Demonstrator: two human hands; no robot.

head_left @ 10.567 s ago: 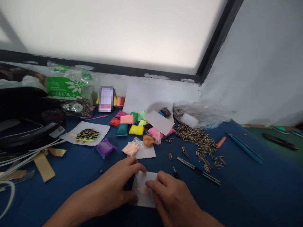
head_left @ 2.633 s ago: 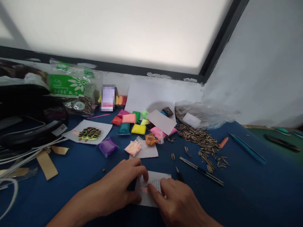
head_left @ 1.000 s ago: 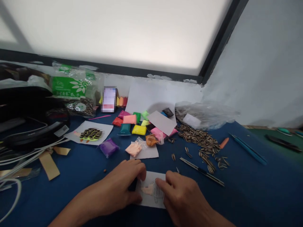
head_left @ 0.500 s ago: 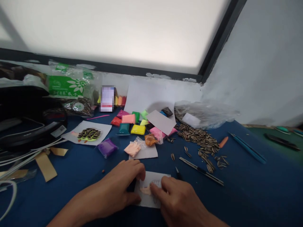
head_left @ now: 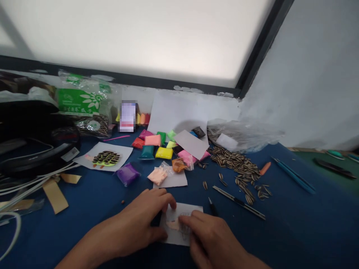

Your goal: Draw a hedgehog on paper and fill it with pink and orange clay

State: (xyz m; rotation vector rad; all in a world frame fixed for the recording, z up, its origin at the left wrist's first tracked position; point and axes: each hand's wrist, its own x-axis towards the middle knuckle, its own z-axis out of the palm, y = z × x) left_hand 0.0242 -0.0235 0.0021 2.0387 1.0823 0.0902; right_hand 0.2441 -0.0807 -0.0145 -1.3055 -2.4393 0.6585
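A small white paper card (head_left: 173,238) with a pencil drawing lies flat on the blue table, between my hands. A thin patch of peach clay (head_left: 172,225) is spread on the left part of the drawing. My left hand (head_left: 144,215) rests at the card's left edge, thumb and curved fingers apart, holding nothing. With its index finger stretched out, my right hand (head_left: 211,231) touches the drawing at the right end of the clay. Its other fingers are partly hidden. Beyond the card sits an opened packet of peach clay (head_left: 157,175) on another white paper (head_left: 175,181).
Several coloured clay packets (head_left: 164,153) lie farther back. Sunflower seeds (head_left: 234,160) are piled at the right, near a utility knife (head_left: 239,203), a pen (head_left: 212,207) and blue tweezers (head_left: 294,175). A seed-covered picture (head_left: 106,158) lies left, beside white cables (head_left: 33,179).
My right hand has changed from curled fingers with the thumb on the clay to an extended index finger there. More of the drawing shows. My left hand has barely shifted.
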